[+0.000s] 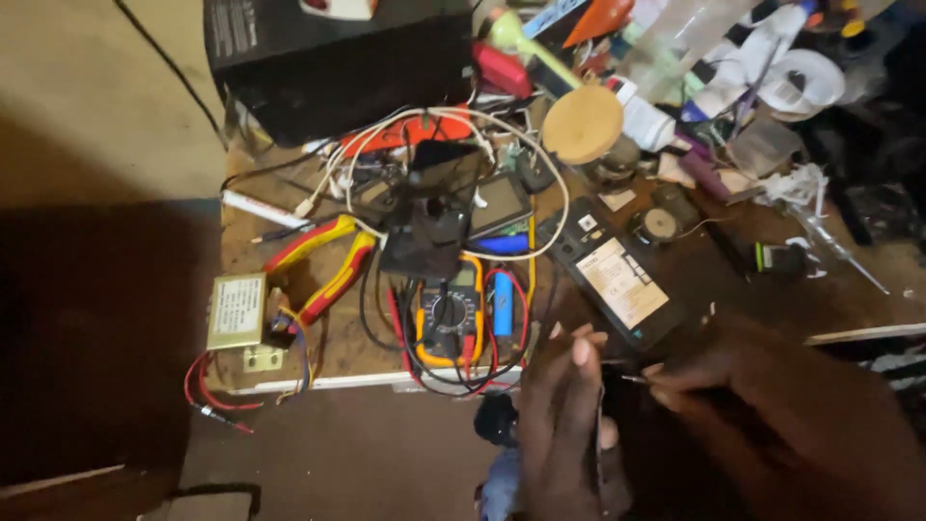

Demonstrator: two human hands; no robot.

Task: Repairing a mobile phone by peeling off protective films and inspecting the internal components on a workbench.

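Above a cluttered brown wooden workbench [289, 362], beside a black slab-shaped device with a pale label [617, 275], the left hand [564, 425] steadies something dark with fingers pressed together, while the right hand [733, 386] pinches a thin metal pin [632, 379].

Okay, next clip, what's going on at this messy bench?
A person leans over a cluttered wooden workbench. The left hand holds a thin dark flat object edge-on, while the right hand pinches a slim metal-tipped tool against it; what the object is cannot be told. Just beyond the hands lie a yellow-and-black multimeter with red and black leads, a blue cylindrical battery, a black phone-like device with a pale label and red-and-yellow handled pliers.
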